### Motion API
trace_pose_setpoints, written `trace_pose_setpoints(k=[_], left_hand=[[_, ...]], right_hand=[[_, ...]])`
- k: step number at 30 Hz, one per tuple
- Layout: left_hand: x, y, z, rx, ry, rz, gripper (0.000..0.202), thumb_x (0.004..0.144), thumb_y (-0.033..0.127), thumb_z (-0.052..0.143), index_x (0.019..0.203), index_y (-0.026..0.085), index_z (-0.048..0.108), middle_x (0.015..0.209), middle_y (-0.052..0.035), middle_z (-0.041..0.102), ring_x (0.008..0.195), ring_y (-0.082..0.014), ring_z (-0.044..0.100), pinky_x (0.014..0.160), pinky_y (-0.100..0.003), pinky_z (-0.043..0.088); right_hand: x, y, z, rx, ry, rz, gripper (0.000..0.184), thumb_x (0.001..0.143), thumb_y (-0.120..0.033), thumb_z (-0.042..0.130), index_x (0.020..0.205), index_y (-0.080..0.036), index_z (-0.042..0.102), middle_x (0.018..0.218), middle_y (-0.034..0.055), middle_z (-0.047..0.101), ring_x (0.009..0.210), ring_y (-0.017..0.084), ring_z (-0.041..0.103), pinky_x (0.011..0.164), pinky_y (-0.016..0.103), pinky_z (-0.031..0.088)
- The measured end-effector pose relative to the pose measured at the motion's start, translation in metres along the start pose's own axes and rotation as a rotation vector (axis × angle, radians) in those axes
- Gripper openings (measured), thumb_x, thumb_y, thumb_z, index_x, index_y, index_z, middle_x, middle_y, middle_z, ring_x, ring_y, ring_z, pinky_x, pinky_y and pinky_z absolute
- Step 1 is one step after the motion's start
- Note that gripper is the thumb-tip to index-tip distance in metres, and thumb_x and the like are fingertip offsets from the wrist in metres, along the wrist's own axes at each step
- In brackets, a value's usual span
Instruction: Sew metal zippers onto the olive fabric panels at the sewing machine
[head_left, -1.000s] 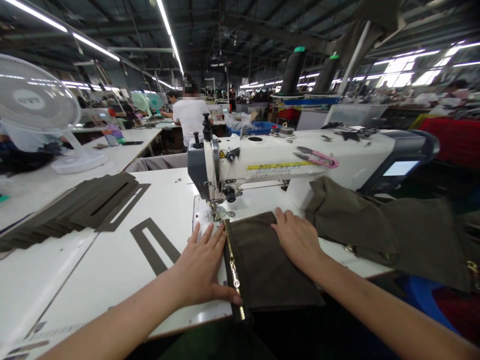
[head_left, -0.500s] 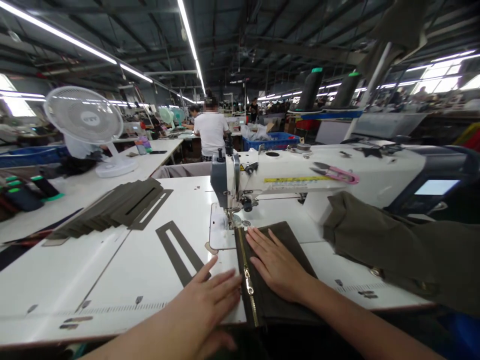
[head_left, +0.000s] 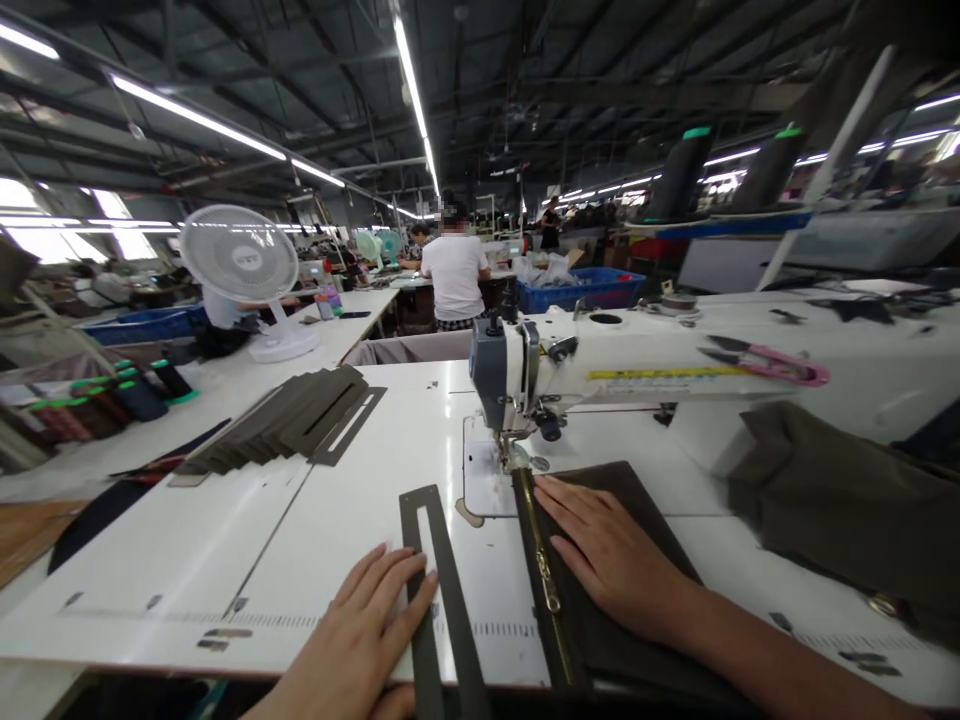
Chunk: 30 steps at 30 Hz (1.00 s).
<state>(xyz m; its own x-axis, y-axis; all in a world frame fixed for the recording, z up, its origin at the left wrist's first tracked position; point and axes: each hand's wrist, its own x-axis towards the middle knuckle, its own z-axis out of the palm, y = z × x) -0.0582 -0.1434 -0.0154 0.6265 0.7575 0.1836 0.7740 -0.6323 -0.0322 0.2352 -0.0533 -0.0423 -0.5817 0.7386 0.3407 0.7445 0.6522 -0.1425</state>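
1. beyond the left hand [head_left: 375,610], stacked slotted panels [head_left: 289,425] could scatter if bumped.
2. the hand, fingers loosely spread, partly covers a slotted strip [head_left: 454,590]; pinching cannot be told, and careless dragging could crease it.
3. right hand [head_left: 615,550] lies flat, fingers close, on zippered fabric [head_left: 592,640] near the presser foot [head_left: 506,458]; a slip could skew the zipper [head_left: 546,580].

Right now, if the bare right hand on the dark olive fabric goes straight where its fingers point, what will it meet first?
The right hand would likely first meet the gold-toothed metal zipper right beside it; the silver metal presser foot perhaps comes next, though depth is unclear.
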Motion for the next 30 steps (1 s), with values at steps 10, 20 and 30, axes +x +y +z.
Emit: trace_pose_setpoints(k=[10,20,30], left_hand=[[0.034,-0.049,0.01,-0.053,0.167,-0.028,0.042,0.085,0.011,0.035,0.121,0.027,0.051,0.115,-0.0042,0.06,0.097,-0.0199,0.06,0.083,-0.034,0.053],[0.098,-0.001,0.01,-0.063,0.416,0.19,0.031,0.091,0.015,0.034,0.116,0.016,0.052,0.118,-0.0102,0.058,0.108,-0.0196,0.055,0.089,-0.035,0.049],[0.122,0.014,0.028,-0.036,0.142,0.111,0.031,0.083,0.007,0.044,0.111,0.012,0.056,0.119,-0.0137,0.056,0.109,-0.0244,0.054,0.094,-0.042,0.046]], right_hand=[[0.009,-0.007,0.0,0.048,0.01,0.018,0.043,0.086,-0.021,0.04,0.128,-0.015,0.045,0.134,0.0101,0.042,0.125,0.022,0.036,0.099,0.044,0.033],[0.0,-0.015,-0.002,0.097,-0.002,0.022,0.044,0.086,-0.021,0.038,0.13,-0.015,0.042,0.137,0.0079,0.039,0.127,0.02,0.031,0.103,0.041,0.027],[0.001,-0.014,-0.004,0.138,-0.014,0.008,0.049,0.082,-0.015,0.039,0.131,-0.016,0.041,0.136,0.0097,0.04,0.127,0.019,0.03,0.104,0.04,0.024]])
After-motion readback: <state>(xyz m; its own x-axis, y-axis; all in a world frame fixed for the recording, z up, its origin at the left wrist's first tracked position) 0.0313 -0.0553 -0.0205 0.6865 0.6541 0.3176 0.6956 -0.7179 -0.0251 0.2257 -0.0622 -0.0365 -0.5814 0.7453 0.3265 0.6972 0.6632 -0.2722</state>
